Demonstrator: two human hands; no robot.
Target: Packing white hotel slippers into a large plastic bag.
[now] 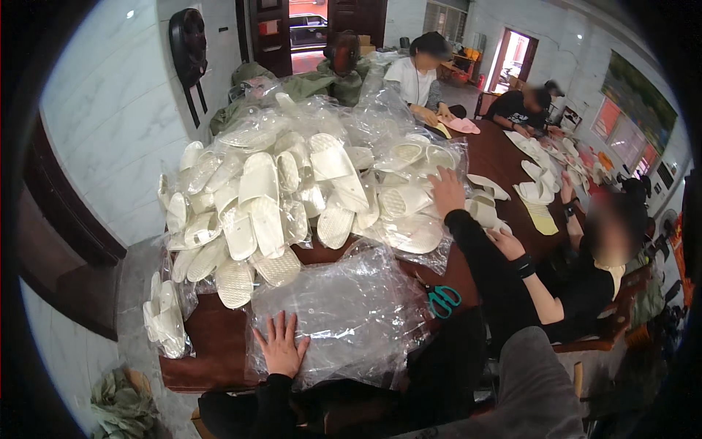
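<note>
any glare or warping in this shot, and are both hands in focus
In the head view, bright glare streaks the clear plastic bag; the head view's fisheye bends the dark brown door and blackens the corners; in the head view, the left hand and right hand look fairly sharp.

Slippers (261,178) partly hide table (219,344); faces (619,233) blurred.

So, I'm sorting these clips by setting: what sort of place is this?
Probably a small footwear workshop: a heap of white slippers, clear plastic bags and several people around a brown table.
</note>
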